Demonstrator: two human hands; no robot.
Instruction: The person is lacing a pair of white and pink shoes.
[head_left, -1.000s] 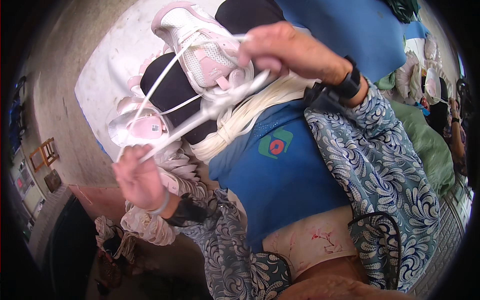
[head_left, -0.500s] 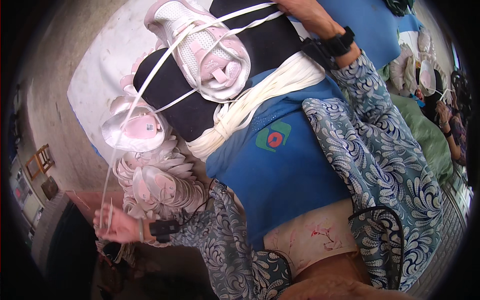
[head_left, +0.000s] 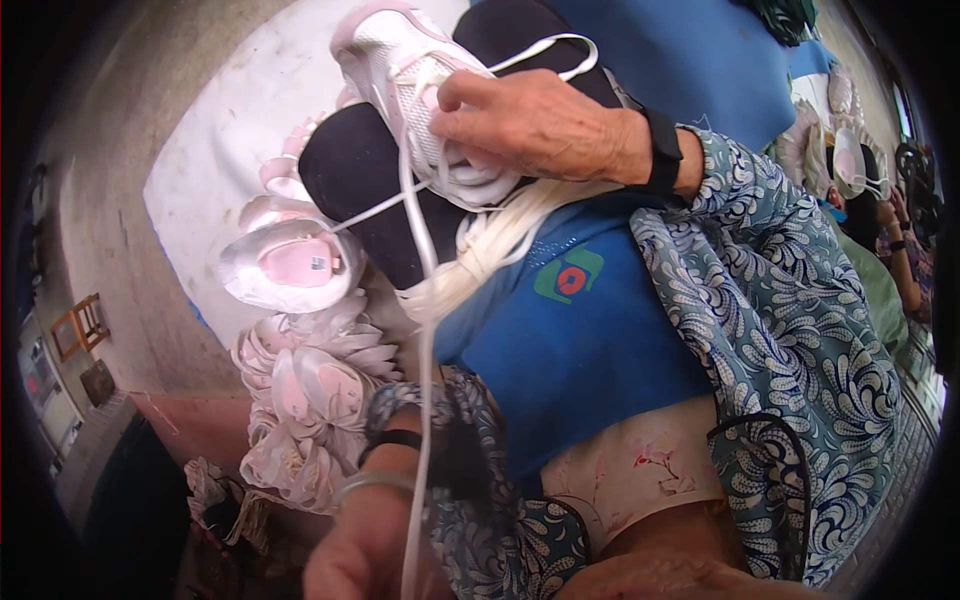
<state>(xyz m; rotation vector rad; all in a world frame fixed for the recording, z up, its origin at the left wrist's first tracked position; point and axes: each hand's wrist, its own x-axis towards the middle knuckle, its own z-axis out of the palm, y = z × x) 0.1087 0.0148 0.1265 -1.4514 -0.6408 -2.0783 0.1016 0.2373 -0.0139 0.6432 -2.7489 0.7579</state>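
Observation:
A white and pink mesh sneaker (head_left: 400, 75) lies across my dark-covered thighs. Over its lacing area, my right hand (head_left: 530, 125) is closed, its fingers curled against the upper; the fingertips partly hide what they pinch. A white shoelace (head_left: 425, 380) runs from the sneaker down past my left wrist to the bottom edge of the view. Low in the view, my left hand (head_left: 370, 550) is smeared by motion beside this lace, and its fingers cannot be made out. Another lace end loops out beyond my right hand. A bundle of cream laces (head_left: 470, 265) rests across my lap.
More white and pink shoes, one with a pink insole (head_left: 300, 262), sit at my left above stacked shoe parts (head_left: 320, 385). Behind them is a white sheet (head_left: 220, 150). A wooden chair (head_left: 78, 328) stands far left. At the right edge another person's hand (head_left: 888, 212) works near a shoe.
My right hand has come down from the top edge onto the sneaker. My left hand has swung down and inward, and the long lace now hangs nearly straight down.

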